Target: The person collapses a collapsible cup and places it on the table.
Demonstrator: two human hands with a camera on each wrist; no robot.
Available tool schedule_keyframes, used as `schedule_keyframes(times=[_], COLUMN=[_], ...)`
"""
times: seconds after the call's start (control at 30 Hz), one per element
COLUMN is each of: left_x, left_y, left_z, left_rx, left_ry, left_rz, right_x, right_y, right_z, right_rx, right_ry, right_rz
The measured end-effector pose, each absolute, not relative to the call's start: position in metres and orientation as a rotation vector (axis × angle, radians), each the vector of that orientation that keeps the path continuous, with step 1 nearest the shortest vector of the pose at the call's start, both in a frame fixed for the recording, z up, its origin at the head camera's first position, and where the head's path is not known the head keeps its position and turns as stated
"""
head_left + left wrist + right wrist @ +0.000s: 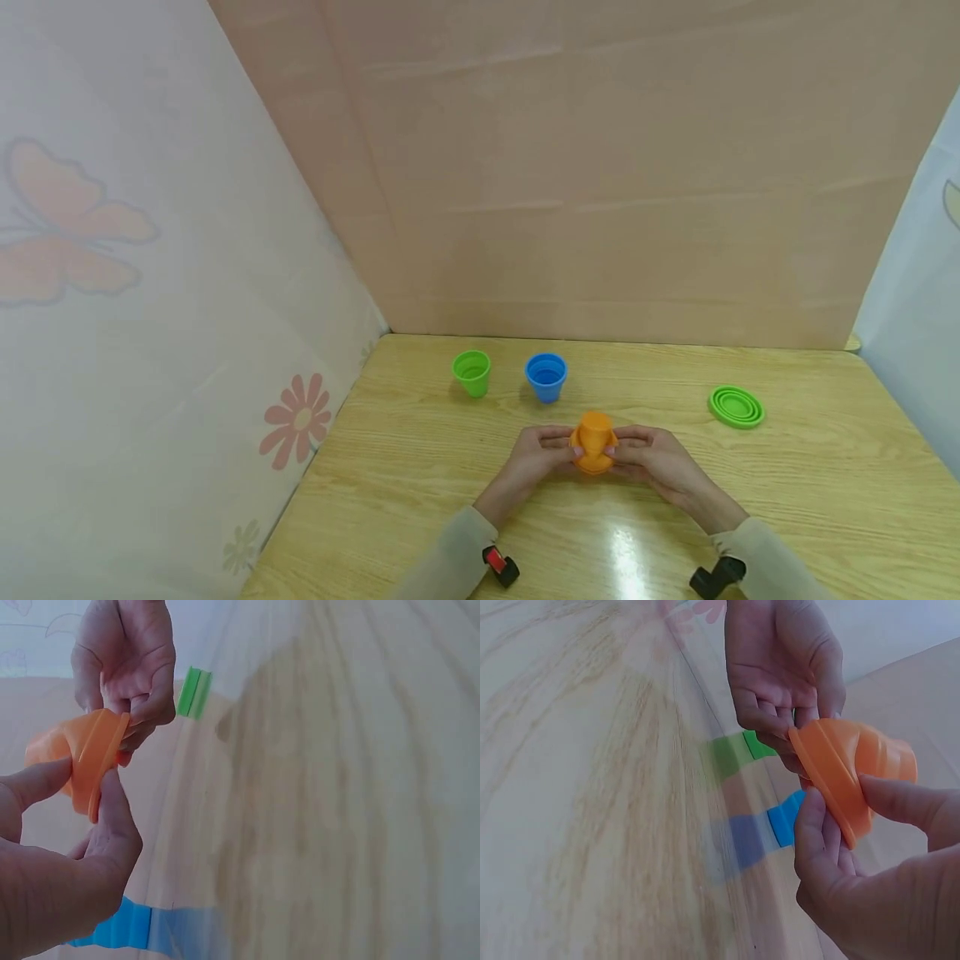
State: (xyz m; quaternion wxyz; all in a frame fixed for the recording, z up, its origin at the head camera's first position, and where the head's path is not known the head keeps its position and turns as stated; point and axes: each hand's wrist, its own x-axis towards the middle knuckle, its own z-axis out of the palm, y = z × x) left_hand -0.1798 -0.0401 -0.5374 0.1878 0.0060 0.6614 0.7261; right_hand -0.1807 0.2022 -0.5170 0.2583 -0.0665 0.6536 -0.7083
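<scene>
An orange collapsible cup (596, 432) is held between both hands above the wooden table. Its narrow end points up and away, and its wide rim faces down. The left hand (531, 460) pinches one side, thumb on the wall and fingers at the rim. From the other side the right hand (664, 463) grips it the same way. In the left wrist view the wall of the cup (91, 750) is bent inward beneath the left thumb. The right wrist view shows the cup (847, 769) dented near the right thumb too.
Beyond the hands, an expanded green cup (472, 375) and an expanded blue cup (546, 379) stand upright on the table (390, 467). A flattened green collapsible cup (736, 407) lies to the right. Cloth-covered walls border the table at the back and sides.
</scene>
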Motion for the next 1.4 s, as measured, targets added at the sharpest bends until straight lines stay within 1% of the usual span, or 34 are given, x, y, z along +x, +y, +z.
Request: schedule_keyframes(times=[0.2, 0.5, 0.73, 0.93, 1.13, 1.4], left_x=[-0.179, -0.173, -0.168, -0.165, -0.162, -0.162], left_y=[-0.036, -0.027, -0.024, -0.023, -0.023, -0.031], left_z=[-0.540, -0.536, -0.534, -0.532, -0.530, -0.526], left_rx=[-0.095, -0.228, -0.247, -0.278, -0.239, -0.028], left_ry=[1.922, 2.038, 2.087, 2.090, 2.097, 1.986], left_rz=[2.093, 2.114, 2.117, 2.134, 2.102, 2.083], right_x=[-0.177, -0.177, -0.177, -0.177, -0.178, -0.181], right_y=[0.199, 0.189, 0.183, 0.176, 0.177, 0.184], right_z=[-0.516, -0.518, -0.514, -0.509, -0.510, -0.512], right_rx=[-0.176, -0.125, -0.077, -0.098, -0.055, -0.060], right_ry=[1.779, 2.018, 2.120, 2.221, 2.212, 2.170], right_rz=[-1.893, -1.740, -1.714, -1.686, -1.699, -1.707])
